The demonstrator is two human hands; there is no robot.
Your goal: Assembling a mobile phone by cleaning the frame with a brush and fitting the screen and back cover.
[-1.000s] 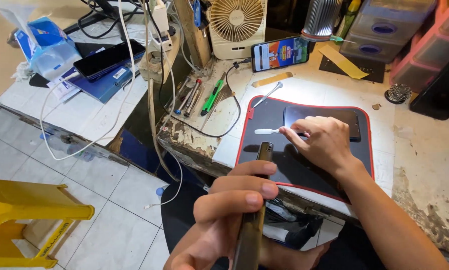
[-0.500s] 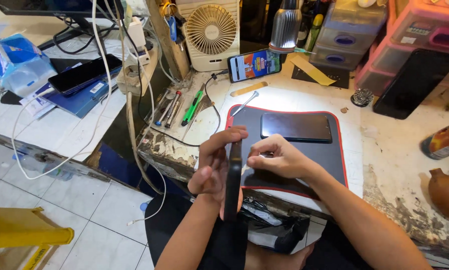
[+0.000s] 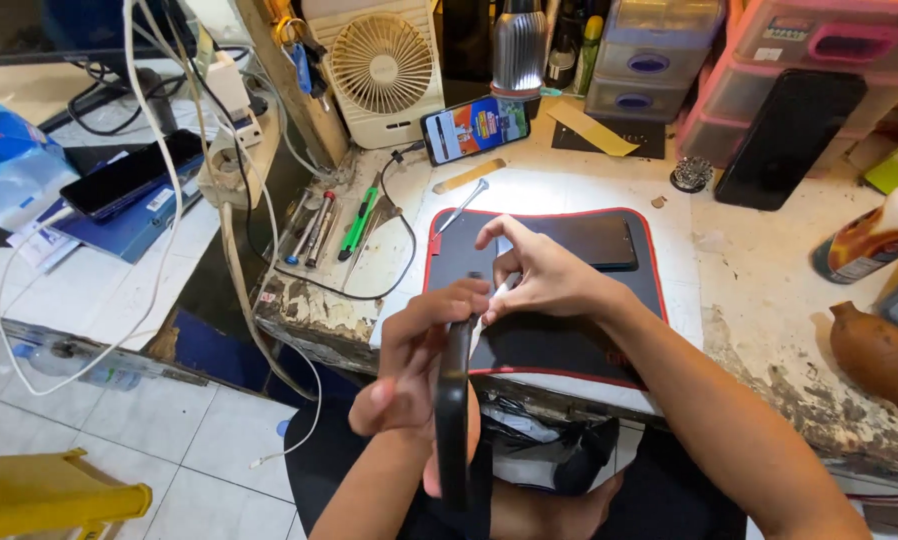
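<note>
Both hands closed — left hand [image 3: 419, 360] gripping a black phone [image 3: 454, 400] edge-on, right hand [image 3: 539, 275] pinching a white tool [image 3: 489, 308].

Bright, even white light is falling from above onto the workbench [image 3: 769, 290], washing out its pale top just behind the black mat [image 3: 559, 330]. The lit phone screen [image 3: 474, 128] is glowing. Soft shadows are gathering under the bench edge and over the person's lap. The wide lens is bending the frame's edges. The near dark phone [image 3: 453, 410] is looking slightly soft.
</note>
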